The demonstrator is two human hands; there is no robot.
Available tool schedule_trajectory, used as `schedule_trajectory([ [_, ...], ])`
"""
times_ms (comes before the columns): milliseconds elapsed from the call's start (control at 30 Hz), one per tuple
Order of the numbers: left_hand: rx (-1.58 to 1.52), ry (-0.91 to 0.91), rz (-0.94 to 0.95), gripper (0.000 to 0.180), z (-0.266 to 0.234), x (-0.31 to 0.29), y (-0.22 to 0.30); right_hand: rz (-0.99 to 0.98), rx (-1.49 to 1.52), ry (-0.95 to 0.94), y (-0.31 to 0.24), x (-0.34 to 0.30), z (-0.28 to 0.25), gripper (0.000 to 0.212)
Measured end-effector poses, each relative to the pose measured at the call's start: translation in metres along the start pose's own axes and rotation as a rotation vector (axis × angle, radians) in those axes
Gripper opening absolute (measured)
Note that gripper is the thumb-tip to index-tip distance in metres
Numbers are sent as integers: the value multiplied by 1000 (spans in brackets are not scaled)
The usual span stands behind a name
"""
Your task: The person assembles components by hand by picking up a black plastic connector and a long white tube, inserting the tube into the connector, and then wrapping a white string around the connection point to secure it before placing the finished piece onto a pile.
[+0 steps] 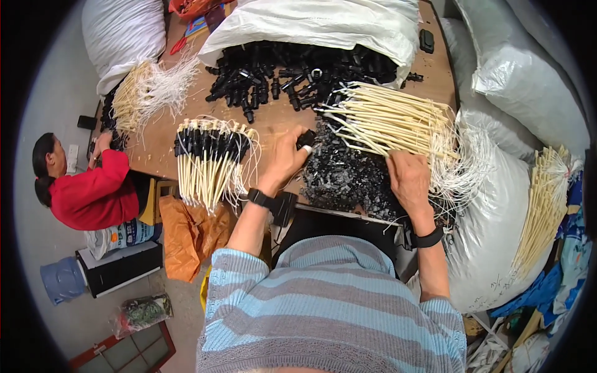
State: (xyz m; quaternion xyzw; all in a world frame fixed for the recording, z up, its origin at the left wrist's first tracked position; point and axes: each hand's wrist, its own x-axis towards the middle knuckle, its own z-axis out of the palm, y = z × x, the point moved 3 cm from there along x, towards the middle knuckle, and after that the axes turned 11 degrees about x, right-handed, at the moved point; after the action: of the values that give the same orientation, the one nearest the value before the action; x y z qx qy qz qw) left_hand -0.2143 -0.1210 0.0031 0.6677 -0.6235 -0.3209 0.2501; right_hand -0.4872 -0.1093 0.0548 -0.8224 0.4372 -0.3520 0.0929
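My left hand [288,158] is closed round a black plastic fitting [305,139] above the table's near half. A white wrap shows on one of its digits. To the right, my right hand [409,178] pinches at the near edge of a bundle of thin cream-coloured tubes [398,115], its fingertips on the end of one tube. White strings [463,171] trail from the bundle's right end. Between my hands lies a heap of small dark plastic bits [345,177]. Left of my left hand sits a stack of tubes joined to black fittings [211,155].
A white woven sack [311,25] spills black fittings [261,81] at the far side. Another person [93,193] in red works at the left end, near more stringed tubes [134,99]. Full sacks [491,230] crowd the right. An orange bag [189,233] hangs below the table edge.
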Motion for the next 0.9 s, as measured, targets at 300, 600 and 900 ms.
schedule_trajectory([
  [300, -195, 57, 77, 30, -1, -35, -22, -53, 247, -350, -35, -5, 20, 17],
  [600, 467, 11, 507, 33, 4, -42, 19, -217, 14, -360, -51, -17, 36, 42],
  [900, 285, 184, 634, 35, 13, -71, 70, 223, 615, -202, -35, -3, 34, 7],
])
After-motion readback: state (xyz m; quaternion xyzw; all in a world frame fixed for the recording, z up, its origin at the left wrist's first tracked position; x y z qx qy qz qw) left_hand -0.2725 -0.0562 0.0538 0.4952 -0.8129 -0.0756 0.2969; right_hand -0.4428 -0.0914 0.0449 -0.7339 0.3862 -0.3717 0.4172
